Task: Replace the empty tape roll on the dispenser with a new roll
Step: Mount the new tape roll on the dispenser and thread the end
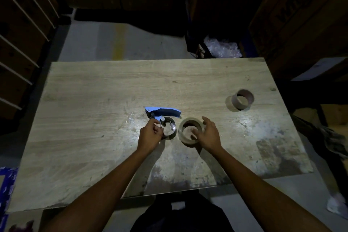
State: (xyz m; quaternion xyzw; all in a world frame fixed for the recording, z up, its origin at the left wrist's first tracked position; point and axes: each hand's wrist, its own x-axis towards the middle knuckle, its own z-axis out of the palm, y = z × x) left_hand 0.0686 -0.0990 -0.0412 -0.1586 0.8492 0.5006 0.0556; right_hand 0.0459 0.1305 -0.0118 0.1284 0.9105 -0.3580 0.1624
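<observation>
A blue-handled tape dispenser point(163, 112) lies on the wooden table point(94, 100) near its middle, its metal spool holder bare. My left hand point(150, 134) grips the dispenser's metal frame from the near side. Just right of it a full brown tape roll point(183, 133) lies flat on the table. My right hand point(208, 134) is curled around that roll's right side, fingers over its rim and into its hole. An empty cardboard core point(243, 99) stands far right on the table, apart from both hands.
Stacked cardboard boxes point(305, 17) rise beyond the table's right corner, with crumpled plastic wrap point(222, 47) next to them. Shelving point(22, 34) runs along the left. Another person's shoe point(337, 206) is on the floor at the lower right.
</observation>
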